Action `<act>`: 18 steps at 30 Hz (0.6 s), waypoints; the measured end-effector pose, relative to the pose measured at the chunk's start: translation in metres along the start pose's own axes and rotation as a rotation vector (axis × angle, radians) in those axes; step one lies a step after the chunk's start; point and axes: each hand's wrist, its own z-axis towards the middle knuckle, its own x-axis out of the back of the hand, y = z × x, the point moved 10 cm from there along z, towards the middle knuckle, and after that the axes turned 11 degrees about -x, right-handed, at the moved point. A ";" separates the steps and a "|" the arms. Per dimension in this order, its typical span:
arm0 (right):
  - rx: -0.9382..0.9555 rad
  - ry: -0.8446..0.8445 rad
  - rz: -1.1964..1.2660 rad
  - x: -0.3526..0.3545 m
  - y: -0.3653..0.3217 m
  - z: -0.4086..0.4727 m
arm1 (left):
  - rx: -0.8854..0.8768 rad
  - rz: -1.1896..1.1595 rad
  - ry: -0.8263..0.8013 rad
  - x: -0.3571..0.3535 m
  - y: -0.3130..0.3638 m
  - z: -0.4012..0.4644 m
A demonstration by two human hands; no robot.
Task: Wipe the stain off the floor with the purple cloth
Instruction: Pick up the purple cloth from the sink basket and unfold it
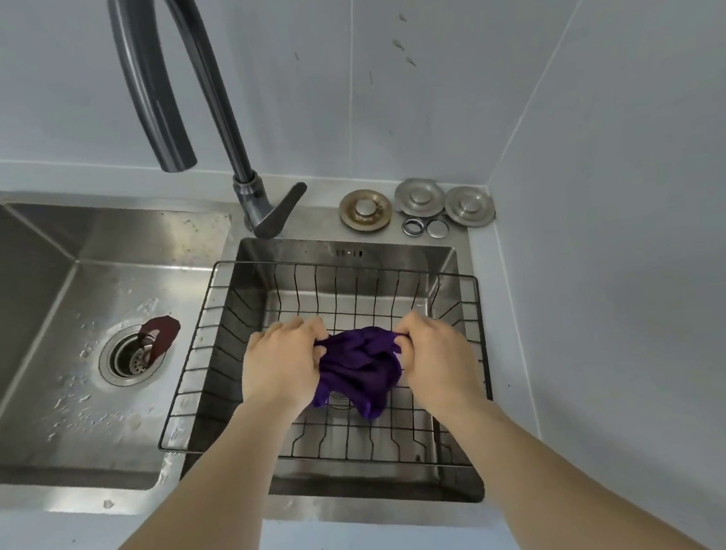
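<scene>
Both hands grip the purple cloth point(357, 367) from opposite ends — the left hand point(283, 363) has its fingers curled around the cloth's left edge, the right hand point(434, 350) pinches the right edge — so the fabric is bunched between them, with loose folds hanging below. It hangs above the wire basket point(211, 380) that sits in the smaller right basin of the sink point(472, 482); its lowest fold hangs close to the basket floor, though whether it touches is hard to tell.

By its look the cloth is soft, limp and light, folding wherever it is not supported. It may be damp, given the droplets in the left basin point(42, 308), and a wet cloth would weigh more and drip. It can hardly break or slip; the trouble is rather that it collapses into a wad, so holding it by two edges or corners, as now, seems the best way to spread or wring it before it goes to the floor, which is out of view.

Further off, the left basin holds a drain strainer point(130, 355) with a dark red object point(161, 334) lying partly over it. Beyond the basket stands the grey tap point(250, 197), and to its right, on the sink's rim near the tiled corner — three round drain stoppers point(418, 199).
</scene>
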 end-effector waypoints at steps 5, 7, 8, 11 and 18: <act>0.054 0.059 0.014 0.051 -0.025 -0.012 | -0.053 -0.008 0.080 0.055 0.010 -0.014; 0.072 0.086 0.010 0.074 -0.037 -0.023 | -0.107 0.011 0.113 0.082 0.022 -0.022; 0.075 0.104 0.009 0.086 -0.042 -0.030 | -0.126 0.019 0.130 0.097 0.027 -0.027; 0.080 0.178 0.021 0.124 -0.060 -0.055 | -0.163 0.047 0.181 0.144 0.041 -0.045; 0.077 0.340 0.111 0.215 -0.100 -0.149 | -0.269 0.091 0.313 0.252 0.077 -0.119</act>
